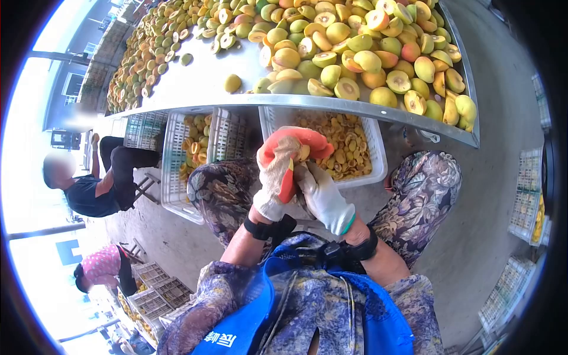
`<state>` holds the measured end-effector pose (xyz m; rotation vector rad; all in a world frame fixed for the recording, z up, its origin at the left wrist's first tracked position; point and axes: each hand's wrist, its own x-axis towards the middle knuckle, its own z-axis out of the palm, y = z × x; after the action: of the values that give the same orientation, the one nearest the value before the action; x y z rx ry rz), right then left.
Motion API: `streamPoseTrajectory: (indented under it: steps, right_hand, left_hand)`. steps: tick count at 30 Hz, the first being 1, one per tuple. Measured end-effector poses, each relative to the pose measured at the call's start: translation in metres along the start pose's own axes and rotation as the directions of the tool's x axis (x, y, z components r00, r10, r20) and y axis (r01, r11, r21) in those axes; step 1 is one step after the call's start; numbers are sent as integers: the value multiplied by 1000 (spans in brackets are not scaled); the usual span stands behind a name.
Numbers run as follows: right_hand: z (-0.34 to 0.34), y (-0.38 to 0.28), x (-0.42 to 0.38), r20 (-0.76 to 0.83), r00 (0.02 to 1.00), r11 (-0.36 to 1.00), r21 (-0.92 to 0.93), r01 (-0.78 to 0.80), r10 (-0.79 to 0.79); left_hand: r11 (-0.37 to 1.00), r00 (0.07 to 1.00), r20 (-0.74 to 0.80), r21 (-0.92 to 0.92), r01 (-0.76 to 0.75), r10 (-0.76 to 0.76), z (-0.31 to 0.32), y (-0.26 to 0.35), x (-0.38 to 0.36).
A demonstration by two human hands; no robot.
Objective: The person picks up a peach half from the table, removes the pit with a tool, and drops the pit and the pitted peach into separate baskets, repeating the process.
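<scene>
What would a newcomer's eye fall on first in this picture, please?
Probably the heap of yellow-green stone fruit, many halved, along the metal table at the top. Next come the left hand, in an orange-and-white glove, and the white-gloved right hand, together at the centre, before a white crate of cut fruit.

Counted one metal table (207, 74), two gloved hands, the left (278, 171) and the right (325, 201), and two dark wristbands (362, 246); fruit (349, 35) on the tabletop was too heaped to number. At least two white crates (383, 155) holding fruit stood by the near edge, with at least three further crates (520, 204) along the right margin. Also noted: one blue apron (254, 313), at least two other people (92, 195) and two stools (148, 187) off to the left.
</scene>
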<state>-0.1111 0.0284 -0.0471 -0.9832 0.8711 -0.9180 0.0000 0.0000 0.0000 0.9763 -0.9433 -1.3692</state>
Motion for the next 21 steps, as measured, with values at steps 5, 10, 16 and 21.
streamPoseTrajectory:
  steps: [5, 10, 16, 21]
  right_hand:
    - [-16, -55, -13, 269, 904, 894, 213, -393, 333]
    - [-13, -61, -10, 160, 940, 939, 120, -322, 302]
    - [-42, -60, -3, 608, 712, 596, 441, -671, 352]
    - [-54, -27, 10, 830, 556, 115, 556, -823, -41]
  left_hand:
    - [999, 999, 29, 18, -26, 25, 12, 15, -1]
    - [999, 999, 32, 31, 42, -43, 9, 8, 9]
    - [964, 965, 260, 244, -107, 42, 5, 25, 29]
    - [987, 925, 346, 16, 161, -156, 22, 30, 42]
